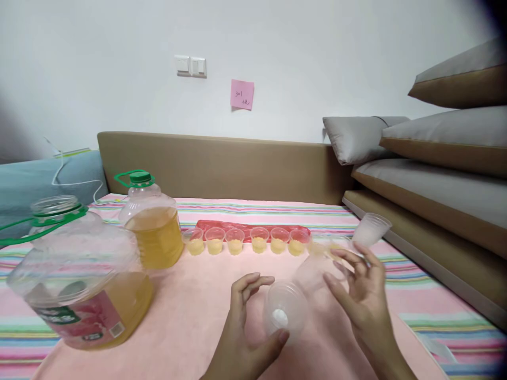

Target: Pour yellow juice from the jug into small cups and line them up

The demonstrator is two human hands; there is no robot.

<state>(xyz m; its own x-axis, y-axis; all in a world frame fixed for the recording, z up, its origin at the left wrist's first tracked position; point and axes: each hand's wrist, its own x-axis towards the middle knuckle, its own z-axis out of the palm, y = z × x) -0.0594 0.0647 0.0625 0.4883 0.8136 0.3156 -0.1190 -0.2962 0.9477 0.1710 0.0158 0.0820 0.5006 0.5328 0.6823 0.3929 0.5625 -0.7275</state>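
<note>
My left hand point(247, 330) is curled around a clear plastic cup point(283, 309), whose round mouth faces up toward me. Beside it, a second clear plastic cup point(312, 272), smeared by motion, sits between the thumb and fingers of my right hand point(366, 303). Beyond both hands stands a row of several clear cups point(259, 243), each with yellow liquid in the bottom. The row's right end is partly hidden by my right hand and the blurred cup. Behind my right fingertips, more clear cups point(370, 230) lean tilted, apparently nested together.
Two large juice jugs stand at left: an uncapped nearer jug point(91, 311) and a farther jug point(154, 232) with a green cap. Red plastic wrapping point(253, 229) lies behind the cup row. Stacked cushions point(443, 179) border the right side. A pink surface point(190, 327) lies beneath.
</note>
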